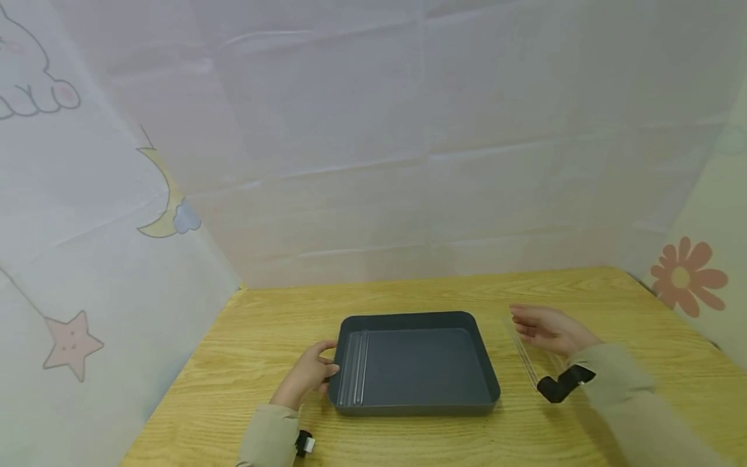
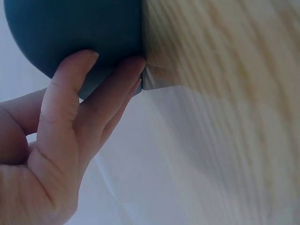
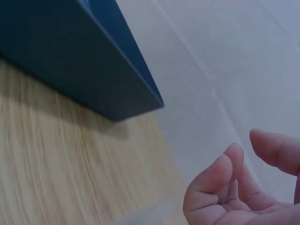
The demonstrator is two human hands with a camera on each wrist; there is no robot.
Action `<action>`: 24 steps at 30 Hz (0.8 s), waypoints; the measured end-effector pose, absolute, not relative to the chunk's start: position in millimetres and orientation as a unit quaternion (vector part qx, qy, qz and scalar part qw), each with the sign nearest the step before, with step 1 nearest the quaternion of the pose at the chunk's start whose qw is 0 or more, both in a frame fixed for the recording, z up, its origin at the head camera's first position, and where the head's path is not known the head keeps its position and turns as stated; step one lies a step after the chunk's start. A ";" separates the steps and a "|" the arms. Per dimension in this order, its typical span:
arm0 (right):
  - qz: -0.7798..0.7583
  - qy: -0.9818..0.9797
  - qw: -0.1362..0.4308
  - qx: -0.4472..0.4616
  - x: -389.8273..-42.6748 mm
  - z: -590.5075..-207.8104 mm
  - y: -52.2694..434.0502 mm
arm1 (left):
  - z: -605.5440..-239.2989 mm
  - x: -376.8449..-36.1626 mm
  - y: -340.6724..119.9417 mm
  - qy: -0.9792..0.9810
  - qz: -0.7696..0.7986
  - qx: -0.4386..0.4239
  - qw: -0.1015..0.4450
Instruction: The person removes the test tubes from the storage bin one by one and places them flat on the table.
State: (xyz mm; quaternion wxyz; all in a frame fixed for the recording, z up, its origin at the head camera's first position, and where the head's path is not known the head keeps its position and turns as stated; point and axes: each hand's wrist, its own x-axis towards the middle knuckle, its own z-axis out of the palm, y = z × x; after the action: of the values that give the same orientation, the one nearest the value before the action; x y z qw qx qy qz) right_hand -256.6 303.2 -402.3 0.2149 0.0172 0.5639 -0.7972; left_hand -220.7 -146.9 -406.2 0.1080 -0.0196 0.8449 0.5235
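A dark grey rectangular tray point(image 1: 426, 366) with raised walls lies on the wooden table. At its left side, my left hand point(image 1: 306, 376) touches the outer wall near the rounded corner. The left wrist view shows fingers point(image 2: 70, 93) laid along that wall, one reaching its bottom edge. Clear ribbed strips point(image 1: 353, 370) lie inside the tray along its left end. My right hand point(image 1: 551, 329) hovers right of the tray, its fingers loosely curled with nothing seen between them. Below it is a clear, thin-edged piece point(image 1: 525, 357), faint and hard to make out.
The wooden table point(image 1: 280, 311) extends around the tray and meets a pale cloth backdrop point(image 1: 350, 162) at the back and sides. Black wrist mounts point(image 1: 560, 384) sit on both sleeves. The tray's near right wall point(image 3: 93, 70) stands beside the right hand.
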 end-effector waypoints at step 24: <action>-0.823 0.522 0.224 -0.016 -256.7 -396.6 242.8 | -404.1 -218.9 -143.9 0.840 0.529 -0.024 0.115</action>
State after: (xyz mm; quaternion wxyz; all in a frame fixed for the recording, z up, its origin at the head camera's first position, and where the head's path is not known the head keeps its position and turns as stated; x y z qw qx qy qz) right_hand -256.7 242.8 -396.6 0.2239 -0.0158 0.5220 -0.8229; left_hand -218.9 -143.9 -404.1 0.1150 -0.0239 0.8402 0.5294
